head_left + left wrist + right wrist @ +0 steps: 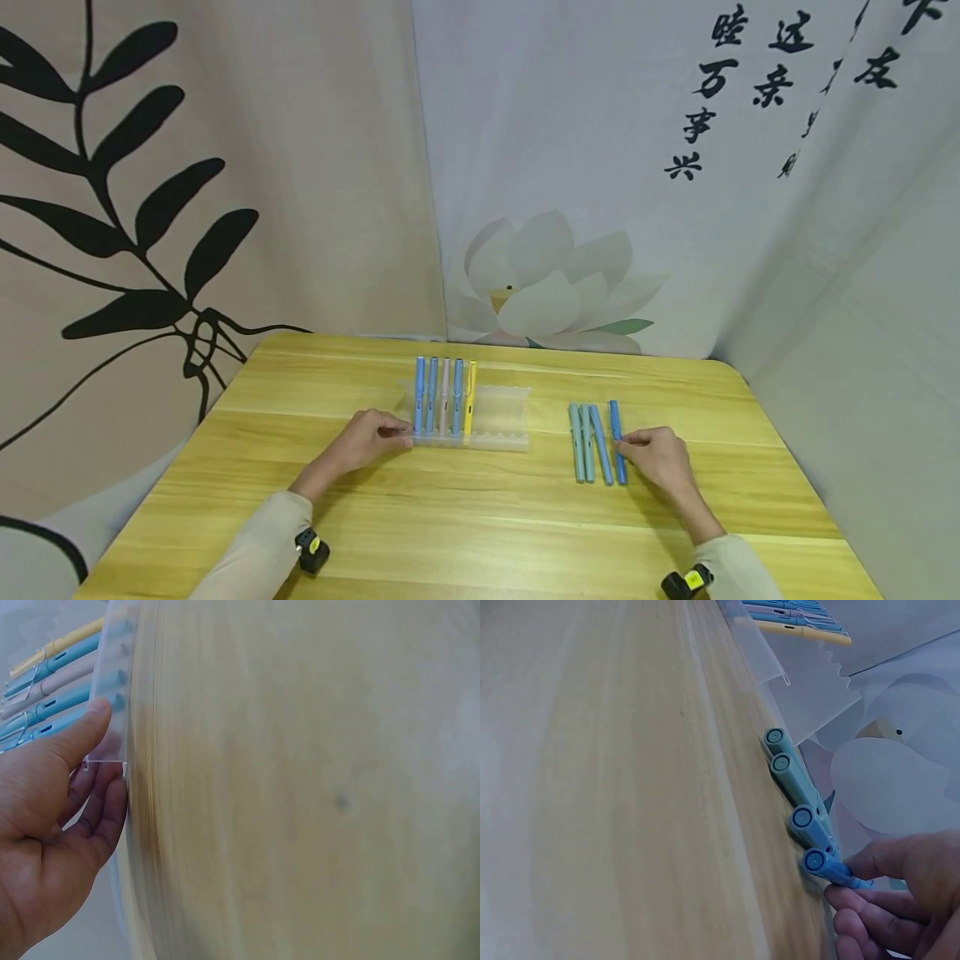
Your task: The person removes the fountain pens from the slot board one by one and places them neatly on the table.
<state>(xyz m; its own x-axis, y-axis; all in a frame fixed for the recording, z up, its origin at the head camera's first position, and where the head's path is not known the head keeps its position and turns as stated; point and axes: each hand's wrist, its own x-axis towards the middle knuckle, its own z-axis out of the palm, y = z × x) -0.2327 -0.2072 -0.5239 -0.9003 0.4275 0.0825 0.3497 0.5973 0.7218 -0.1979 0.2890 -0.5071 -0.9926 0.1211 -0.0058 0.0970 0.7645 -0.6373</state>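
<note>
A clear plastic pen rack [501, 414] stands on the table with several pens in its left part: a blue pen [419, 393], more blue ones, a pale pinkish pen [445, 393] and a yellow pen [470, 396]. My left hand [369, 437] grips the rack's left end, thumb on the front strip [112, 739] and fingers beneath. To the right, my right hand [662, 457] pinches a darker blue pen [614, 417] between thumb and fingers. Beside that pen lie a lighter blue pen [601, 446] and two green pens [577, 446], roughly parallel.
The wooden table [465, 533] carries the rack and the loose pens. Behind its back edge hangs a curtain [570, 167] with a lotus print and black characters. Each wrist wears a small black camera [312, 552].
</note>
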